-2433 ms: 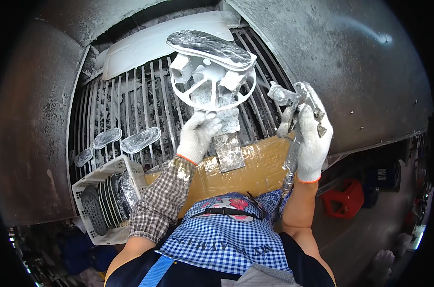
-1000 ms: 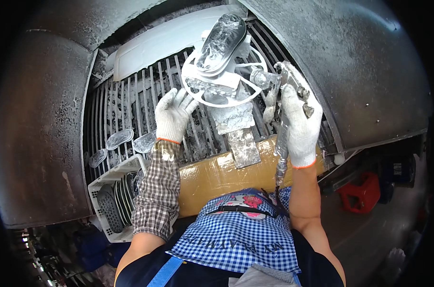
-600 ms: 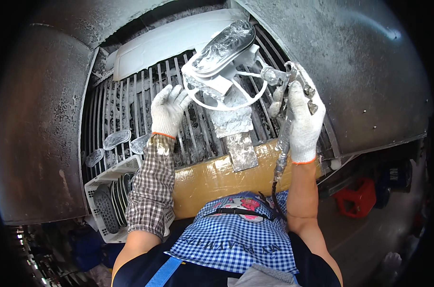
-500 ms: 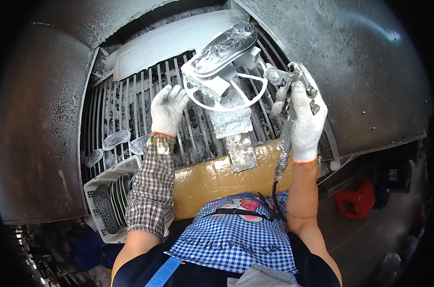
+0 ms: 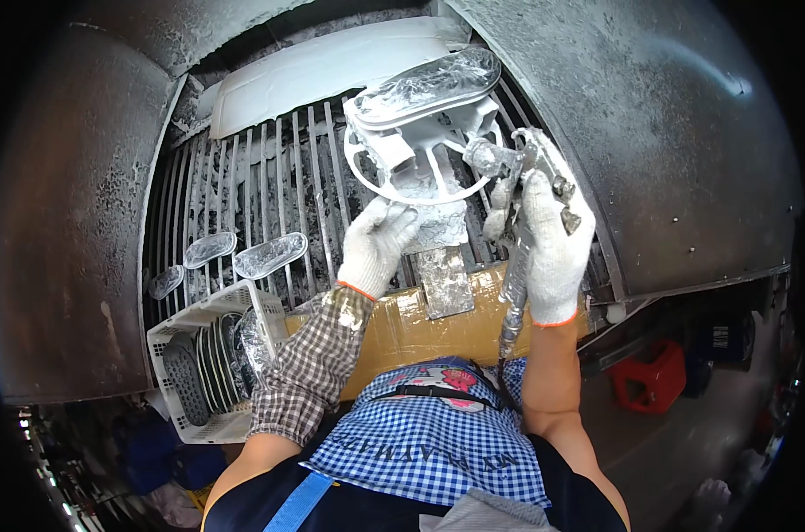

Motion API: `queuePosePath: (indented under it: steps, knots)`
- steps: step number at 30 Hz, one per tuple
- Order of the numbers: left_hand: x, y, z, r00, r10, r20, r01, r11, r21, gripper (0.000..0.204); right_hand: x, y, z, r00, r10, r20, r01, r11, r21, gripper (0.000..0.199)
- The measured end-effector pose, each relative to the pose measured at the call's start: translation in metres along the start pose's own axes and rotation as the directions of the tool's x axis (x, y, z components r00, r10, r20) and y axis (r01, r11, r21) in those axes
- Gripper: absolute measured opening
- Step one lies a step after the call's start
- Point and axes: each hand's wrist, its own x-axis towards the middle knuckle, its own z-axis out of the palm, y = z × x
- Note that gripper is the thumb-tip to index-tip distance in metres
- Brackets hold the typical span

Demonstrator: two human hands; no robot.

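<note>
Hands sit apart: left hand (image 5: 376, 246) angled inward by the wheel (image 5: 433, 154), grip unclear; right hand (image 5: 558, 244) clamping a spray gun (image 5: 516, 264).

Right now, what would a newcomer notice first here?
Probably the shiny, sole-shaped piece at upper centre, propped over a white spoked wheel, with the left gloved hand at the wheel's near rim. Next, the caked spray gun in the right gloved hand, just right of the wheel. Then the bright red plastic object at lower right, standing out against the grey.
</note>
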Motion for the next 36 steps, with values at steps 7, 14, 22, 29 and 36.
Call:
queuePosePath:
  steps: [7, 14, 22, 29, 36]
  knots:
    - [-0.003, 0.003, 0.008, 0.995, -0.031, 0.099, 0.038, 0.997, -0.068, 0.045, 0.009, -0.001, -0.002, 0.998, -0.022, -0.062, 0.029, 0.994, 0.102, 0.043]
    - [-0.005, 0.019, 0.008, 0.984, -0.024, 0.177, 0.027, 1.0, -0.013, 0.056, 0.012, -0.003, -0.013, 0.996, 0.017, -0.09, -0.004, 0.989, 0.145, 0.044]
    - [-0.001, 0.031, 0.002, 0.983, 0.024, 0.182, -0.022, 1.0, -0.013, 0.053, 0.013, -0.01, -0.024, 0.995, -0.001, -0.1, 0.01, 0.996, 0.084, 0.043]
    - [0.005, 0.042, -0.005, 0.983, 0.04, 0.179, -0.033, 0.999, -0.042, 0.045, 0.014, -0.012, -0.029, 0.989, 0.005, -0.15, 0.012, 0.993, 0.115, 0.044]
    - [0.003, 0.053, 0.0, 0.989, 0.089, 0.122, -0.082, 0.995, -0.059, 0.035, 0.014, -0.017, -0.037, 0.978, -0.027, -0.209, 0.041, 0.997, 0.065, 0.043]
